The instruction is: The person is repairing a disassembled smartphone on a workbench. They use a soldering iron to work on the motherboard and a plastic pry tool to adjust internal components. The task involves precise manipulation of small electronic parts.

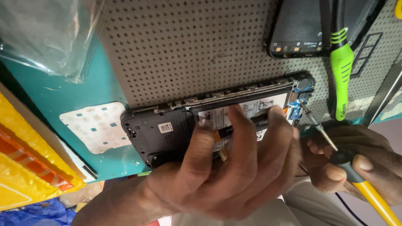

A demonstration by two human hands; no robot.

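The left hand (226, 167) lies over an opened phone (201, 125) with its back cover off, the fingertips (276, 113) pressing on the battery and the thumb resting just beside the black inner cover. The right hand (356, 163) grips a yellow-handled screwdriver (335, 148) whose thin shaft runs up from its fingers to the small blue board at the phone's end, just past the left fingertips. Beyond the fingers lie a grey perforated mat (188, 50), a green-handled tool (341, 71), and a second dark phone (301, 29); a clear plastic bag (50, 33) sits well off to the thumb side.
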